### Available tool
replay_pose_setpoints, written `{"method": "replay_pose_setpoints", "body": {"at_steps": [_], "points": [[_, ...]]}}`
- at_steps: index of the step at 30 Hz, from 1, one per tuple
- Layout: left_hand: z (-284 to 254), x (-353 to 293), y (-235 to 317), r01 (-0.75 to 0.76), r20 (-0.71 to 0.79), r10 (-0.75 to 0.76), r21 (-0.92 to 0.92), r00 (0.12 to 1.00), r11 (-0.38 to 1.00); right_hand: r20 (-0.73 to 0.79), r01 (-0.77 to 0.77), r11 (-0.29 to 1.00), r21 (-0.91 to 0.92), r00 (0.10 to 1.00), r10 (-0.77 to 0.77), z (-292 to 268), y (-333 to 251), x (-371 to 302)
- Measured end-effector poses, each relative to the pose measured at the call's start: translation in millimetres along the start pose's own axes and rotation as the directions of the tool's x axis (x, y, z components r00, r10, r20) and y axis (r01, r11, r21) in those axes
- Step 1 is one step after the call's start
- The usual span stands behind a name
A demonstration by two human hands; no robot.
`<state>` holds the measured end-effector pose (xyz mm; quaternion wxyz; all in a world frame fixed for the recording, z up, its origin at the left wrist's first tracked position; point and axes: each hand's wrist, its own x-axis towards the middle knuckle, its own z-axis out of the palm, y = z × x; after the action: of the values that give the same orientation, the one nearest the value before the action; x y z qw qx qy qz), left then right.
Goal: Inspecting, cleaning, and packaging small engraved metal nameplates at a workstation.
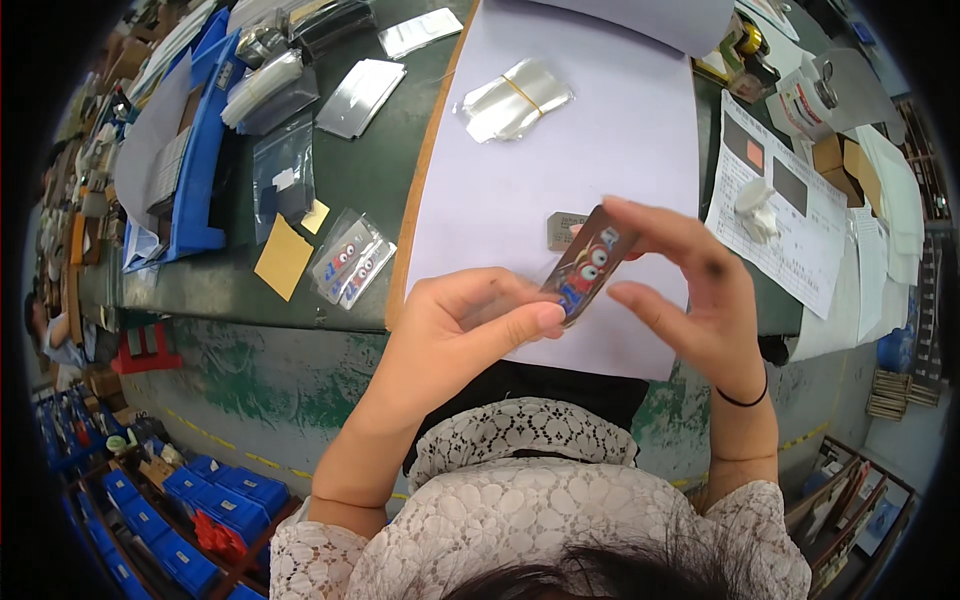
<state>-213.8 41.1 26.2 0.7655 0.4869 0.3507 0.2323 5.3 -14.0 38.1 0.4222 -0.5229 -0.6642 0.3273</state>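
My left hand (465, 325) pinches the lower end of a small dark shiny plate (590, 268) between thumb and fingers. Colourful print with round cartoon eyes covers its face, and it is tilted above the white paper. At its upper corner, my right hand (690, 285) touches it with the index finger, while the thumb stands apart from it. Partly hidden behind the plate is a small grey metal tag (562, 231) with engraved lettering. To the left, a few similarly printed pieces in clear sleeves (353, 262) lie on the green table.
The white paper (470, 215) lies on a brown board, with a banded bundle of clear bags (517, 98) on it. Left are a yellow note (283, 257), a stack of plates (360, 98) and a blue bin (205, 170). A printed sheet (800, 225) holds crumpled white tissue (757, 210).
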Motion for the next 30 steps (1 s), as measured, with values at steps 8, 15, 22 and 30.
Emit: {"method": "replay_pose_setpoints", "body": {"at_steps": [8, 15, 22, 30], "points": [[-9.4, -5.0, 1.0, -0.037, -0.076, 0.032, -0.064, 0.997, 0.997, 0.227, 0.101, 0.995, 0.02, 0.968, -0.103, 26.5, -18.5, -6.5], [-59.5, -8.8, 0.6, -0.145, -0.488, 0.47, 0.565, 0.735, 0.812, 0.042, 0.111, 0.926, -0.36, 0.994, -0.103, 0.9, 8.3, -2.1], [-98.4, -2.1, -3.4, -0.069, -0.246, 0.79, 0.937, 0.561, 0.341, -0.002, 0.017, 0.894, -0.447, 1.0, -0.019, -10.1, 35.7, -1.2], [-32.7, 15.0, 2.5, -0.168, -0.289, 0.314, 0.434, 0.905, 0.885, -0.052, 0.046, 0.888, -0.458, 0.996, -0.078, -8.6, 28.8, -2.3]]}}
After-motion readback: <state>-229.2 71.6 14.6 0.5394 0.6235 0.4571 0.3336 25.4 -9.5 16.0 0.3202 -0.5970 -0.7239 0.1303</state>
